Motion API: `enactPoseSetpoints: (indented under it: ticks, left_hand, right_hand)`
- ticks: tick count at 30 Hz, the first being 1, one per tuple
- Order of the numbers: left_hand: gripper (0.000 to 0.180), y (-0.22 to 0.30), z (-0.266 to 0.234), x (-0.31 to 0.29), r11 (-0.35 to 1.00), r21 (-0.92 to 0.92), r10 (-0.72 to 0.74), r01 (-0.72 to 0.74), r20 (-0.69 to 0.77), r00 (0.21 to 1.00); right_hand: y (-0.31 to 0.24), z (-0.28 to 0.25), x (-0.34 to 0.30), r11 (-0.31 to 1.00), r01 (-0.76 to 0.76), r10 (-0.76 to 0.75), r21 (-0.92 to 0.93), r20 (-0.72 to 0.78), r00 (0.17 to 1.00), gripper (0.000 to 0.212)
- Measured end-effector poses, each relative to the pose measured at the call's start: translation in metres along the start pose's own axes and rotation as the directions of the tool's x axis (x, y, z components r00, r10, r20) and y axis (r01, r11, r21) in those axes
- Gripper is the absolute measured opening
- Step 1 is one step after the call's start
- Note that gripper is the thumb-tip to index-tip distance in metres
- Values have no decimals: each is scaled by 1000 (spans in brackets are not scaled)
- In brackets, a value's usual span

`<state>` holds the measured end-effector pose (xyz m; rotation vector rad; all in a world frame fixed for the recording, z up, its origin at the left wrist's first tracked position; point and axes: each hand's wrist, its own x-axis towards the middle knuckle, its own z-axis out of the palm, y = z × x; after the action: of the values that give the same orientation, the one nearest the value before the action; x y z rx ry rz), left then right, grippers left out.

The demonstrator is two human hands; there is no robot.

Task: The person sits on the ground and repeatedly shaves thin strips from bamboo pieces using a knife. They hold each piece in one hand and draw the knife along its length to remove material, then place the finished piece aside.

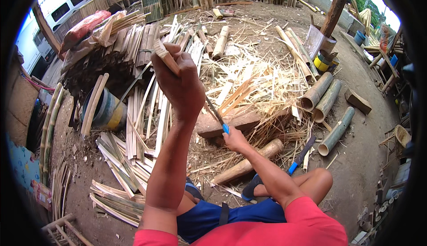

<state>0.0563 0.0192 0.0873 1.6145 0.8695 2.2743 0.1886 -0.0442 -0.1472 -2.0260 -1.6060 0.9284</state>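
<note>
Raised in front of me, my left hand is closed around a pale bamboo strip, whose end sticks out above the fist. My right hand, lower and to the right, grips the blue handle of a long-bladed knife. Its dark blade points up and left, passing close by my left wrist. Beneath the blade lies a thick wooden block with a heap of pale shavings behind it. How far the strip runs behind my left hand is hidden.
Split bamboo strips lie piled at left, near a bucket. Cut bamboo tubes rest at right. A second blue-handled blade and a bamboo log are by my legs. A wooden post stands at far right.
</note>
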Motion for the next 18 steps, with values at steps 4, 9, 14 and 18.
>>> enactPoseSetpoints:
  ticks: [4, 9, 14, 18]
  left_hand:
    - [17, -3, -5, -3, 998, -26, -60, 60, 23, 998]
    - [16, -9, -15, -8, 990, -29, -136, 136, -20, 990]
    - [31, -20, -55, 6, 956, -194, -232, 222, -34, 972]
    - [48, -40, -71, 11, 964, -90, -262, 251, -144, 954]
  right_hand:
    - [-20, -20, -14, 868, 476, -426, 144, -278, 861, 27]
    - [14, 25, 6, 968, 233, -246, -94, -160, 956, 28]
    - [78, 62, 38, 994, -109, 107, 14, 69, 992, 35]
    - [57, 66, -10, 953, 229, -187, 199, -207, 960, 31]
